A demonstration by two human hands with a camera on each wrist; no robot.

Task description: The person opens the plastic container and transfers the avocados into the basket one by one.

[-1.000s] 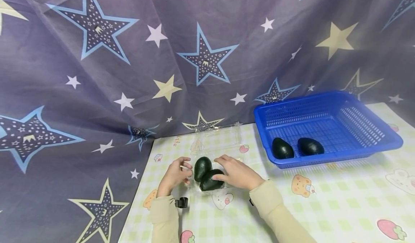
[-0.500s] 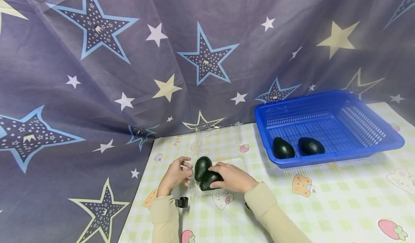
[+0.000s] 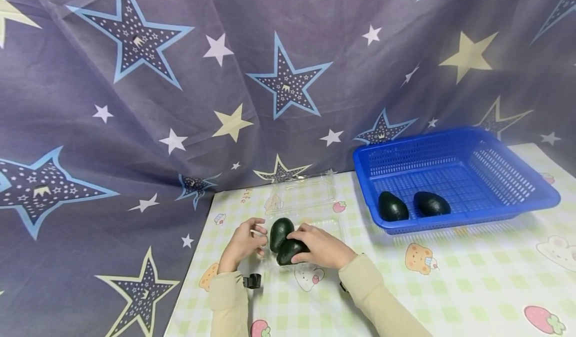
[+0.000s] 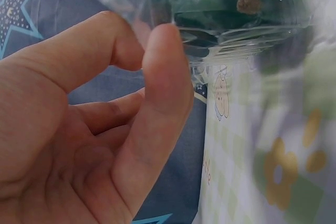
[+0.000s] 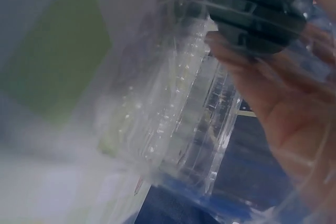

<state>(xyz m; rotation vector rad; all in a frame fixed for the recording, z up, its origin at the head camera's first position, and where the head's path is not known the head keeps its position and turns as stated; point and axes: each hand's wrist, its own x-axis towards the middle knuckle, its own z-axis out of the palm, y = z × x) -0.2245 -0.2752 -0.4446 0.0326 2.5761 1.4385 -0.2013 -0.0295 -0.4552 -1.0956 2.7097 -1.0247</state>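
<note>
Two dark green avocados sit side by side in a clear plastic clamshell box (image 3: 334,225), its lid (image 3: 307,191) folded back behind. My right hand (image 3: 325,247) grips the nearer avocado (image 3: 290,252), thumb in front and fingers over the top. That avocado leans against the other one (image 3: 281,234) on its left. At the box's left wall, my left hand (image 3: 245,241) pinches the plastic between thumb and finger. Through this wall a brown stem spot (image 4: 249,1) shows in the left wrist view. Seen through the plastic in the right wrist view, fingers (image 5: 247,74) reach beneath a dark avocado (image 5: 257,22).
A blue plastic basket (image 3: 450,221) stands at the right, holding an avocado (image 3: 393,206) and another avocado (image 3: 432,204) near its front wall. A checked cloth (image 3: 450,302) with cartoon prints covers the table. Behind hangs a star-patterned curtain (image 3: 189,102).
My right hand has moved left and closed its fingers over the nearer avocado, which has shifted slightly left. The left hand has stayed at the box's left side.
</note>
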